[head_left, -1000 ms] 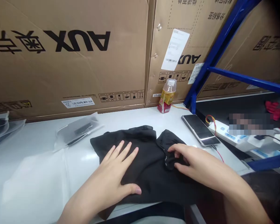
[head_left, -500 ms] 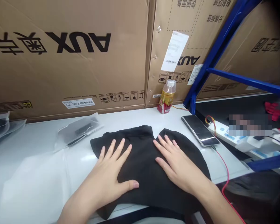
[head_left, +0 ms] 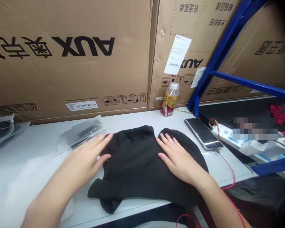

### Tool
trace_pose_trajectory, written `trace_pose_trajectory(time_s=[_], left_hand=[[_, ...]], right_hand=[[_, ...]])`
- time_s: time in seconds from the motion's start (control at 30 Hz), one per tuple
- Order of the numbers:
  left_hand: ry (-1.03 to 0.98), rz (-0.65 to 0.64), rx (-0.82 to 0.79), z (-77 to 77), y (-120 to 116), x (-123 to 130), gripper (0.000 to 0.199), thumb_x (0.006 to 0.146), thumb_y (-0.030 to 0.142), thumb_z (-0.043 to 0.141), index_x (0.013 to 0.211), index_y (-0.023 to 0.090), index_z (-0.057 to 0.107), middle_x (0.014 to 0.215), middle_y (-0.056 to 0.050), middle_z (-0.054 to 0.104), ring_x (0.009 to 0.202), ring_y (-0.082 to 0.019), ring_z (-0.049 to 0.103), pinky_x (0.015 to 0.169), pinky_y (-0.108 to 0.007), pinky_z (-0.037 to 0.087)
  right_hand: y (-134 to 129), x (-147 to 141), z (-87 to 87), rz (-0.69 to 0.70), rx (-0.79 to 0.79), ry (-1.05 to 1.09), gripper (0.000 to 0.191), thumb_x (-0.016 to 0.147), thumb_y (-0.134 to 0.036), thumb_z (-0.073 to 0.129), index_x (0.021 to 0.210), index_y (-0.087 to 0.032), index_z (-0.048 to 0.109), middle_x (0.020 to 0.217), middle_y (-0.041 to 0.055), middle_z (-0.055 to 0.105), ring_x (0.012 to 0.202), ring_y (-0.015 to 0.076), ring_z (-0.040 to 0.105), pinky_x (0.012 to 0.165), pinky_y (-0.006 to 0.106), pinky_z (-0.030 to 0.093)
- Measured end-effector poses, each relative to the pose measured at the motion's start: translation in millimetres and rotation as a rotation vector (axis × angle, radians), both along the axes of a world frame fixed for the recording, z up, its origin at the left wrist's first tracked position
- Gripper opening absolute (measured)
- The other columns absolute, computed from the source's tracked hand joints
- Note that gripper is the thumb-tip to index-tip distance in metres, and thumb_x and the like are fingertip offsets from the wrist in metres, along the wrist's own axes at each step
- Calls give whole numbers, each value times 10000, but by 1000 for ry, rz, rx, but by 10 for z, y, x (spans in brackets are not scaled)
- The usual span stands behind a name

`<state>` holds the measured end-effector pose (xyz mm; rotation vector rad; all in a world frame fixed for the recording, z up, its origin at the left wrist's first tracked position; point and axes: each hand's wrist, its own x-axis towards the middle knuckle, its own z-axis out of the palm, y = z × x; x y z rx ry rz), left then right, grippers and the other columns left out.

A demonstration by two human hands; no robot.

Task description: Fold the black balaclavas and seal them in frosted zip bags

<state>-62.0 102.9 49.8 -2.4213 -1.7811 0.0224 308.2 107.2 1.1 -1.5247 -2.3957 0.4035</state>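
Note:
A black cloth garment lies bunched on the white table top, with a fold or sleeve hanging toward the near edge. My right hand rests flat on its right part, fingers spread and holding nothing. My left hand, slightly blurred, is at the garment's left edge with its fingers apart, and its fingertips reach the black cloth. Next to those fingertips lies a clear plastic bag with a dark item inside.
Behind the garment stand a plastic drink bottle and large cardboard cartons. To the right lie a smartphone, a white power strip and a red wire. A blue metal rack stands at the right. More plastic bags lie at the far left.
My left hand has slid left off the garment's middle to its edge. The garment's lower left part now shows more, spread toward the near edge. My right hand has barely moved.

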Motion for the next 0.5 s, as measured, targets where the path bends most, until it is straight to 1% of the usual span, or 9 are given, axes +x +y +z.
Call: trace_pose_trajectory(time_s=[0.03,0.07,0.1,0.13,0.2,0.3,0.37,0.43,0.5], left_hand=[[35,86,47,50,45,-196,632,1052,497,451,1649,305,369,1652,-54,485,1460,-332,539,1142,-513,505],[61,145,70,93,82,-380,591,1059,441,430,1614,237,442,1600,-114,545,1390,-382,598,1072,-562,541],[87,199,79,126,108,-539,559,1061,412,424,1567,190,511,1524,-155,615,1296,-409,665,986,-576,580],[105,236,76,146,125,-663,528,1055,390,437,1509,159,576,1423,-172,691,1170,-414,731,896,-564,612],[140,280,70,151,142,-793,495,1052,390,450,1446,153,633,1294,-152,763,982,-371,794,761,-480,638],[168,312,107,118,172,-756,518,1076,416,370,1468,172,606,1266,-107,771,886,-310,807,671,-376,621],[160,307,138,122,210,-676,525,1082,414,316,1428,184,638,1167,-72,790,854,-293,807,662,-361,613],[124,282,164,162,255,-620,499,1070,364,313,1276,201,736,936,-22,795,781,-275,804,680,-384,613],[56,249,200,228,299,-612,457,1035,296,354,1089,209,799,684,33,712,666,-244,781,700,-418,610]], right_hand=[[-2,-2,-3,-4,-1,-6,592,1119,-482,371,1667,-261,331,1741,60,248,1623,293,187,1320,577,213],[-1,-4,-7,-7,-3,-9,593,1119,-486,368,1667,-262,334,1741,56,249,1623,292,187,1322,571,213],[4,-5,-12,-10,-3,-11,593,1119,-489,367,1666,-263,336,1740,52,250,1623,291,189,1324,567,214],[11,-3,-19,-10,-2,-14,592,1119,-486,368,1666,-262,338,1740,50,253,1622,291,191,1324,565,216],[25,6,-33,-5,5,-22,590,1118,-471,376,1664,-250,344,1738,54,259,1621,294,198,1323,569,222],[3,17,-1,13,28,-24,573,1115,-418,405,1654,-228,367,1732,72,278,1618,310,207,1311,595,242],[-80,-10,84,51,58,0,537,1111,-360,428,1637,-253,407,1733,67,284,1616,328,206,1297,623,264],[-222,-91,201,150,77,41,510,1104,-332,466,1613,-306,446,1737,41,280,1614,340,212,1282,636,296],[-389,-223,292,322,54,86,520,1087,-382,534,1600,-341,457,1735,19,286,1608,343,235,1270,613,344]])
